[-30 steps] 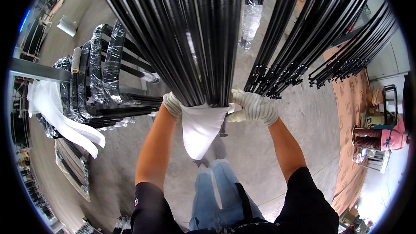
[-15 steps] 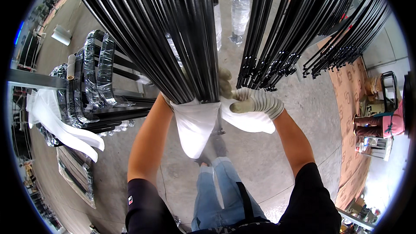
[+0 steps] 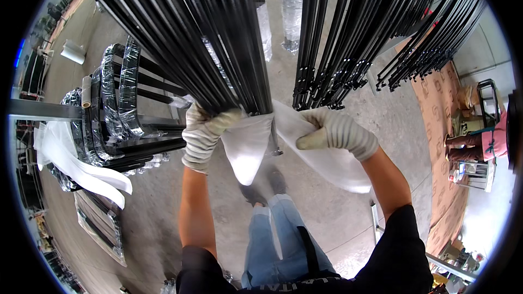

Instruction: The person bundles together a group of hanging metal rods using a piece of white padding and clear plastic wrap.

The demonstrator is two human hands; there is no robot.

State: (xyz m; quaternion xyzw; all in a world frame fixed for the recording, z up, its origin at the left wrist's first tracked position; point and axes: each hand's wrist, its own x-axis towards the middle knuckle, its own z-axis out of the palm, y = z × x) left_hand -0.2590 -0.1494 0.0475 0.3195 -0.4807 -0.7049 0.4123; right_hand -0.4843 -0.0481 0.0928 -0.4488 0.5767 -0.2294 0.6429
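Observation:
A bundle of long black metal tubes [image 3: 190,38] runs from the top of the view down to its ends in front of me. White foam sheet [image 3: 248,149] wraps partly round those ends and hangs below them in a point. My gloved left hand [image 3: 204,133] is closed at the left side of the ends, gripping the sheet's edge there. To the right, my gloved right hand [image 3: 338,133] pinches the loose part of the same sheet, drawn out from the tubes, its tail hanging below the hand. The tubes hide the far side of the wrap.
More black tubes [image 3: 348,38] hang to the right. Film-wrapped black frames [image 3: 128,87] stand at left beside a metal bar [image 3: 43,110], with spare white foam strips [image 3: 81,158] draped over it. A person in pink [image 3: 493,139] is far right, near cardboard on the floor [image 3: 444,130].
My left hand has come round from behind the tubes to their near left side. My right hand has moved slightly right, pulling the foam sheet farther out.

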